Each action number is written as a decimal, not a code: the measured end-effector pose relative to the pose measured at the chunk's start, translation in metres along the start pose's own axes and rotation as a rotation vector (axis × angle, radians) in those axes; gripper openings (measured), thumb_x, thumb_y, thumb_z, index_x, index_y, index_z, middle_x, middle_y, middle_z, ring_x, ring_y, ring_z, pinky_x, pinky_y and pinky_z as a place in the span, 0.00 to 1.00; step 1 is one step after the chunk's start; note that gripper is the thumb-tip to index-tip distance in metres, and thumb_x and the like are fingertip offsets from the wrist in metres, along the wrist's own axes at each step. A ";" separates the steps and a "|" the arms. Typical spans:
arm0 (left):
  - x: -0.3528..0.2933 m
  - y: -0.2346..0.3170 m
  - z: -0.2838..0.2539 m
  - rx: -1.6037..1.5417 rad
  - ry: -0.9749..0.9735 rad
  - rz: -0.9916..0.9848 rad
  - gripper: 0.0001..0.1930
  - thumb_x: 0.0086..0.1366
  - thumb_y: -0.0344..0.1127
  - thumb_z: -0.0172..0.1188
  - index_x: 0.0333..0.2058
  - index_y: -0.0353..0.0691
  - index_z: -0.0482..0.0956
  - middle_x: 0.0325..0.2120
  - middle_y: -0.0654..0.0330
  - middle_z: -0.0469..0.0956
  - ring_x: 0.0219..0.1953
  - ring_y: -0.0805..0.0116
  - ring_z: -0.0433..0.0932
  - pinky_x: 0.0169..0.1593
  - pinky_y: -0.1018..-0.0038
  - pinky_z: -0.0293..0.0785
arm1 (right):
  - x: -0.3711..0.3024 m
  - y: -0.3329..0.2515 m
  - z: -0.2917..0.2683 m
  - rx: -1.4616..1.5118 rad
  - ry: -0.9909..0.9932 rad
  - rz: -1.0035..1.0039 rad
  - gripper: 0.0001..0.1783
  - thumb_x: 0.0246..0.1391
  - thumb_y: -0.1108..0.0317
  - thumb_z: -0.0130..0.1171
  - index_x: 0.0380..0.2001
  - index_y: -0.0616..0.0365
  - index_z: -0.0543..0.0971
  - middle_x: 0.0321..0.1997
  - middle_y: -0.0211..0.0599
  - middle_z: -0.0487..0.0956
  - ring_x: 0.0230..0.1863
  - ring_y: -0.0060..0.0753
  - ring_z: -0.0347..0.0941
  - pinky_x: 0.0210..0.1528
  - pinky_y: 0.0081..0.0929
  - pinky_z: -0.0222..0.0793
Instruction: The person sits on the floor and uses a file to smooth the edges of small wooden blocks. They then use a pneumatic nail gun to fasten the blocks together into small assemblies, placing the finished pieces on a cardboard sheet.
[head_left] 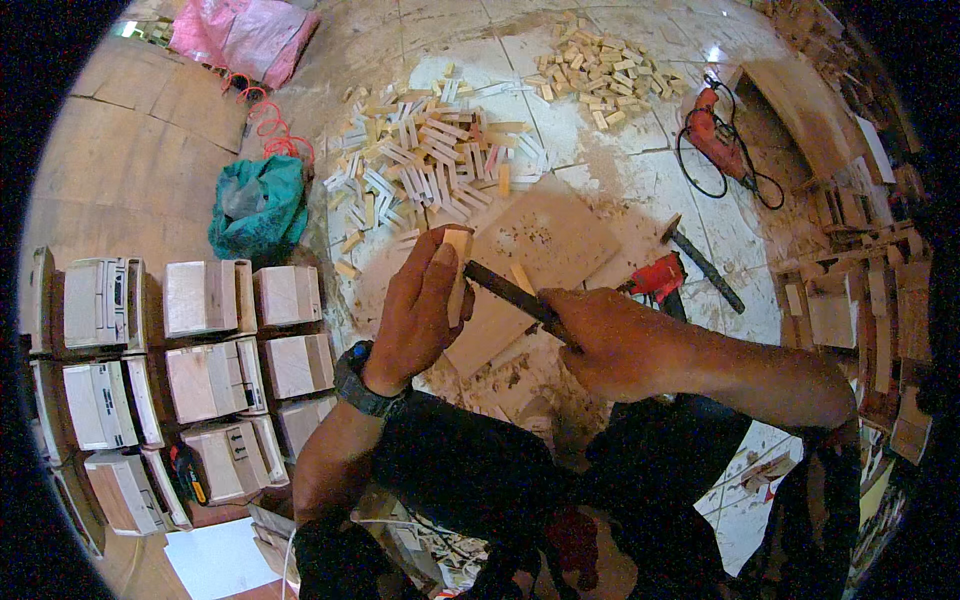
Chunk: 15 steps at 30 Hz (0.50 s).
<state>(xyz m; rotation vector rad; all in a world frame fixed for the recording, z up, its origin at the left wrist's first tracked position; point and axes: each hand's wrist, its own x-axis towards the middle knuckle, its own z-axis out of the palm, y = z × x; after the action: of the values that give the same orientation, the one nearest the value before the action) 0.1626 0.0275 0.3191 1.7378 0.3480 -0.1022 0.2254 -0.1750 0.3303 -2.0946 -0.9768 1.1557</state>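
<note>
Holding entry: a small wood block (458, 275) is gripped upright in the left hand (415, 315), above a board (545, 260) on the floor; a dark file (510, 292) is clasped in the right hand (610, 340), its tip against the block. Risk judged: the file may slip onto the fingers, the block being so small.

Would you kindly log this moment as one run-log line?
left hand: holds small wooden block | right hand: grips dark file against block | below: wooden board

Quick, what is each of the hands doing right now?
Left hand: closed around a small wooden block.
Right hand: closed around a dark file.
</note>
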 end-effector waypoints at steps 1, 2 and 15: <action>0.000 -0.001 -0.001 0.015 -0.006 -0.007 0.19 0.69 0.46 0.38 0.48 0.38 0.66 0.14 0.66 0.67 0.14 0.78 0.63 0.19 0.79 0.57 | 0.000 0.000 0.000 -0.015 0.007 0.003 0.20 0.44 0.74 0.48 0.43 0.71 0.63 0.31 0.61 0.73 0.39 0.63 0.70 0.42 0.50 0.65; 0.000 -0.003 -0.002 0.029 -0.009 -0.013 0.19 0.69 0.46 0.38 0.48 0.38 0.66 0.13 0.65 0.67 0.14 0.78 0.64 0.19 0.78 0.58 | 0.000 0.000 0.001 -0.030 0.003 0.014 0.20 0.44 0.74 0.48 0.42 0.71 0.63 0.32 0.60 0.73 0.39 0.63 0.70 0.43 0.50 0.65; 0.000 -0.006 -0.010 0.560 -0.070 0.200 0.25 0.54 0.21 0.55 0.51 0.36 0.60 0.44 0.41 0.69 0.35 0.43 0.73 0.34 0.61 0.74 | -0.001 -0.001 -0.002 -0.035 0.004 -0.049 0.19 0.45 0.73 0.51 0.43 0.67 0.66 0.32 0.56 0.73 0.40 0.61 0.70 0.41 0.48 0.65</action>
<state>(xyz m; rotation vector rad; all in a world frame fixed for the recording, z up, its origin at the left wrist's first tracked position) 0.1594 0.0384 0.3154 2.3061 0.0919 -0.1236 0.2264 -0.1755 0.3325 -2.0875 -1.0481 1.1175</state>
